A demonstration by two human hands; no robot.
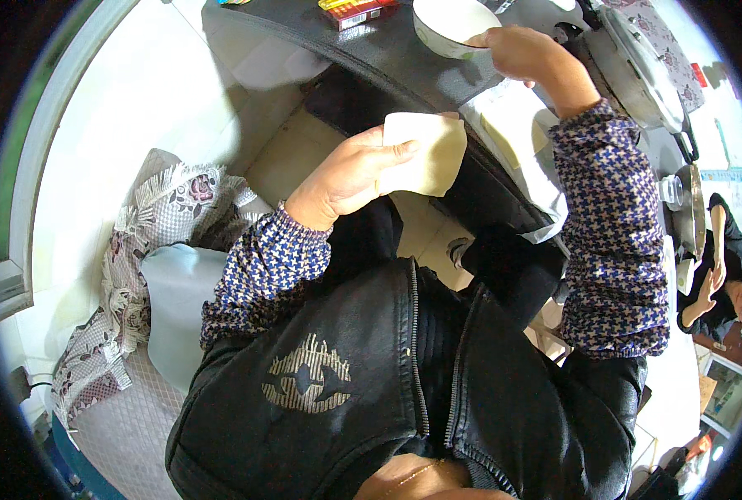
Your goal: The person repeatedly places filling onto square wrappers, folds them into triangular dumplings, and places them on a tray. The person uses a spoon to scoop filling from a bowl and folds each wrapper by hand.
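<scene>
My left hand [361, 169] pinches a thin, pale yellow square sheet [430, 156], which looks like a dough wrapper, with the thumb lying across its face. It is held in the air just off the dark table edge. Up at the table, my right hand [527, 59] is at the near right rim of a white bowl [449, 44] with a patterned outside, a digit over the rim; the grip is partly hidden. Below that hand, more pale yellow sheets [515, 134] lie on a white plastic bag [543, 187], partly behind my right sleeve.
A lidded pan [633, 69] stands right of my right hand, with a clear plastic cup [671, 192] nearby. A red box [361, 14] lies left of the bowl. Another person [715, 275] is at the far right. A fringed cloth [183, 194] covers a seat on the left.
</scene>
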